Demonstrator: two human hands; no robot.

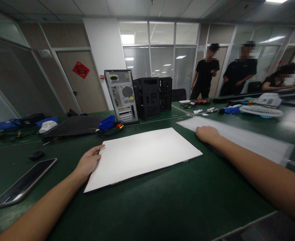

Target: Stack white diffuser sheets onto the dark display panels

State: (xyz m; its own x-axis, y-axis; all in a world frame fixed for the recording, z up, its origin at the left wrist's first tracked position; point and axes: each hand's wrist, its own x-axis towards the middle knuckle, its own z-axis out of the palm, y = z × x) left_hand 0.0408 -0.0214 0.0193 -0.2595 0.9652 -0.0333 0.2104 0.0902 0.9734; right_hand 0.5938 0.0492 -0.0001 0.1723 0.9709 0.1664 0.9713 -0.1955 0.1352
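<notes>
A flat white rectangular panel (142, 154) lies on the green table (177, 201) in front of me. My left hand (88, 162) grips the panel's left edge, thumb on top and fingers curled at the rim. My right hand (207, 133) rests knuckles-up on the near corner of a second, translucent sheet (250, 140) that stretches away to the right, just past the white panel's far right corner. Its fingers are curled under and hidden.
A phone (24, 183) lies face up at the left, a small dark object (37, 155) behind it. Three computer towers (137, 95) stand at the back, with a dark laptop lid (74, 125), cables and tools around. Three people stand or sit at the far right.
</notes>
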